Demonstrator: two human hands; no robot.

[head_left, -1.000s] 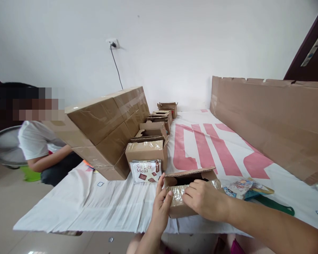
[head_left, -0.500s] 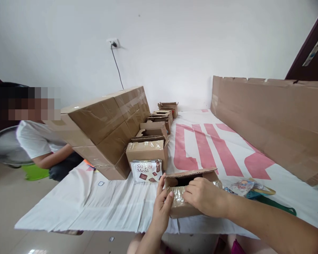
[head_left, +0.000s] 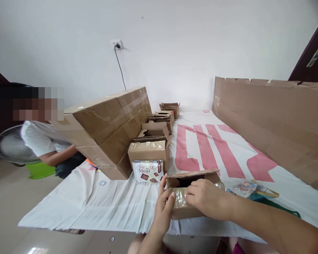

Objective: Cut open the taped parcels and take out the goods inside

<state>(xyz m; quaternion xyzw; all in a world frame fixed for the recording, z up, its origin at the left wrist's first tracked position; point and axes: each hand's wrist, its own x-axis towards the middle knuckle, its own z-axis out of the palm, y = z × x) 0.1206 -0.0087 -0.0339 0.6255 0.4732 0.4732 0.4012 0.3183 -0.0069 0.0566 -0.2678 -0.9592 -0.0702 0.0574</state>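
Note:
A small cardboard box (head_left: 184, 212) with its top flap raised stands near the front edge of the cloth-covered table. My left hand (head_left: 163, 208) grips its left end, thumb on the taped front wall and fingers behind the corner. Curled over the front rim at the right is my right hand (head_left: 206, 197); its fingertips press on the clear tape, and part of them is hidden. The box's inside looks dark. Just left of it, a white "Super Meal" packet (head_left: 148, 171) leans against another open cardboard box (head_left: 148, 150).
More open boxes (head_left: 169, 109) run back toward the wall. Large taped cartons (head_left: 103, 130) are stacked at left, beside a seated person (head_left: 46, 141). A tall cardboard panel (head_left: 267, 123) borders the right side. Colourful flat packets (head_left: 245, 188) and a green strap (head_left: 283, 210) lie at right.
The view has shifted slightly, so everything sits a little farther right. Both hands keep their hold on the box, with barely any movement of the right fingers.

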